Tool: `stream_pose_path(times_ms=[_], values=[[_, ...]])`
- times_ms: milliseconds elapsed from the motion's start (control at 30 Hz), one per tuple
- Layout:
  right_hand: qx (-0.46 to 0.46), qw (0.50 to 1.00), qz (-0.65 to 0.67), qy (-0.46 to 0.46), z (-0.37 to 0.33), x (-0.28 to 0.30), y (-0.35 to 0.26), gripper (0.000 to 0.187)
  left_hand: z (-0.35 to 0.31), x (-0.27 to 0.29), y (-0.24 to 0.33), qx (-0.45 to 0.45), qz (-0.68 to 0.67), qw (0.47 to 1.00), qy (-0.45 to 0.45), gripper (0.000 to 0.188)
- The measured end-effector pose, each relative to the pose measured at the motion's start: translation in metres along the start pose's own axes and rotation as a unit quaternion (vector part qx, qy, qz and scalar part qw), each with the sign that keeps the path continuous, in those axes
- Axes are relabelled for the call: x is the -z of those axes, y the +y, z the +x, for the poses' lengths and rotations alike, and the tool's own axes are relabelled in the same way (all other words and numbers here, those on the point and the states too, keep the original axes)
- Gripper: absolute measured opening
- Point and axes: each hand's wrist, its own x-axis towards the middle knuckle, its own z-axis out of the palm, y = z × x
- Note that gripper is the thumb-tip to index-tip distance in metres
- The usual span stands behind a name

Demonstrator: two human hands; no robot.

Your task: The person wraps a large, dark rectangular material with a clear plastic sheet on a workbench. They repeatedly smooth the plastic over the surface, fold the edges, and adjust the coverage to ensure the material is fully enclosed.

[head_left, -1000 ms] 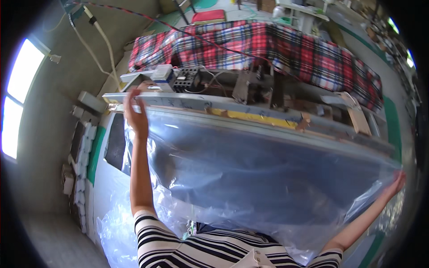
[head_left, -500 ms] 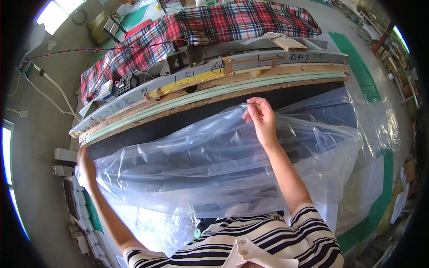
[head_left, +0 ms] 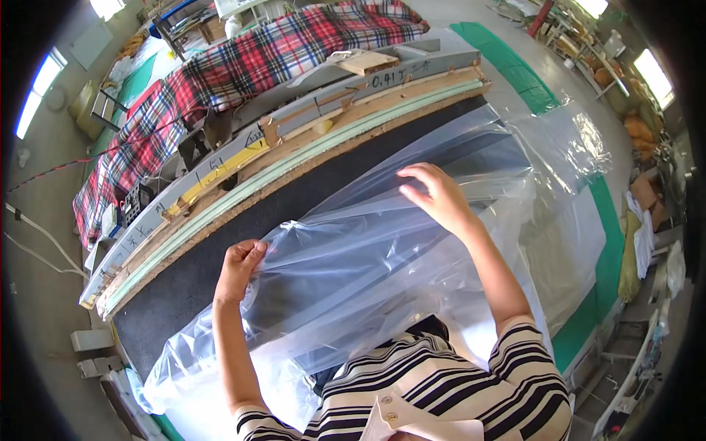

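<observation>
The largest item before me was a clear, wrinkled plastic sheet [head_left: 368, 257], spread between my body and the far work, its near folds reaching my front and its right part running past the panel's end. Beneath it lay a flat, matt black panel [head_left: 176, 290], visible through the film and bare in a long band along its far side. Beyond stood a long, heap-like form under a red, white and black plaid cloth [head_left: 243, 66]. Between cloth and panel ran a long, grey, straight-sided beam [head_left: 312, 106], bearing dark handwritten marks and a yellow strip [head_left: 224, 167] on its near face. A narrow, pale green strip [head_left: 346, 132], bordered by brown wood, lay parallel to the beam on its near side. My torso, in a cream and black striped knitted top [head_left: 412, 367], filled the lower edge. My left hand [head_left: 239, 268] was closed, thumb against fingers, gripping the sheet at its far edge, over the panel. My right hand [head_left: 440, 197] was open, its fingers bent and its thumb apart, over the sheet farther right; whether it touched the film I could not tell. Smallest were a flat, pale wooden piece [head_left: 365, 62] at the beam's far side and a black, ridged block [head_left: 137, 202] near its left end
</observation>
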Motion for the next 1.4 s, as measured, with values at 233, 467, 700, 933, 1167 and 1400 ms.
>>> stream_pose_path(times_ms=[233, 467, 700, 933, 1167, 1400], values=[[0.094, 0.943, 0.046, -0.315, 0.011, -0.052, -0.051, 0.026, -0.065, 0.081, -0.029, 0.010, 0.168, 0.974, 0.152, 0.022], [0.026, 0.904, -0.412, 0.112, -0.018, 0.058, 0.059, 0.027, -0.207, 0.247, -0.127, 0.011, 0.395, 0.871, 0.292, 0.020], [-0.262, 0.924, -0.264, 0.091, -0.064, 0.115, 0.052, 0.020, -0.299, 0.351, -0.175, 0.204, 0.425, 0.773, 0.425, 0.032], [-0.248, 0.857, -0.355, 0.279, 0.001, 0.157, 0.244, 0.014, -0.247, 0.362, -0.192, 0.127, 0.434, 0.721, 0.526, 0.030], [-0.217, 0.887, -0.226, 0.340, 0.078, 0.189, 0.286, 0.033, -0.147, 0.321, -0.209, 0.097, 0.430, 0.673, 0.595, 0.032], [-0.126, 0.902, -0.146, 0.387, 0.062, 0.156, 0.299, 0.033, -0.113, 0.308, -0.226, 0.031, 0.287, 0.720, 0.631, 0.033]])
